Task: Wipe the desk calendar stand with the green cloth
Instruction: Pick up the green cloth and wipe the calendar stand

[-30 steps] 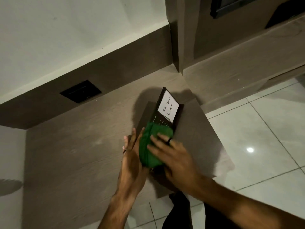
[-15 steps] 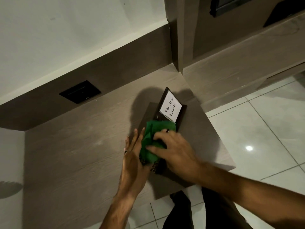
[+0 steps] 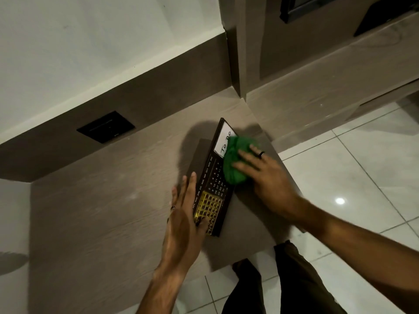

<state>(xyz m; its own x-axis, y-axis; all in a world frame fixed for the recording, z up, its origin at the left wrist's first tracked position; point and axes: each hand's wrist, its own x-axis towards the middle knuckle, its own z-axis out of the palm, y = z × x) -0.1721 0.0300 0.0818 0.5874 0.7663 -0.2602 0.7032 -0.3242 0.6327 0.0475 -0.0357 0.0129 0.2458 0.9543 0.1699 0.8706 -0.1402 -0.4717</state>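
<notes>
A dark desk calendar stand (image 3: 209, 177) lies on the wooden desk (image 3: 108, 214), its long side running from near me toward the wall. It carries month names, date numbers, a gold grid at the near end and a white "To Do" card at the far end. My right hand (image 3: 265, 175) presses a bunched green cloth (image 3: 235, 159) onto the stand's right side, covering part of the card. My left hand (image 3: 183, 220) rests flat against the stand's left edge, fingers straight, thumb on the gold grid.
A black socket plate (image 3: 106, 126) sits in the dark back panel behind the desk. A wall column (image 3: 240, 53) rises just beyond the stand. The desk's right edge drops to a white tiled floor (image 3: 362, 177). My dark trousers (image 3: 283, 286) show below the desk's front edge.
My right hand has slid the green cloth from the stand's near end up to the far end by the card, uncovering the dates and gold grid. My left hand stays against the left edge.
</notes>
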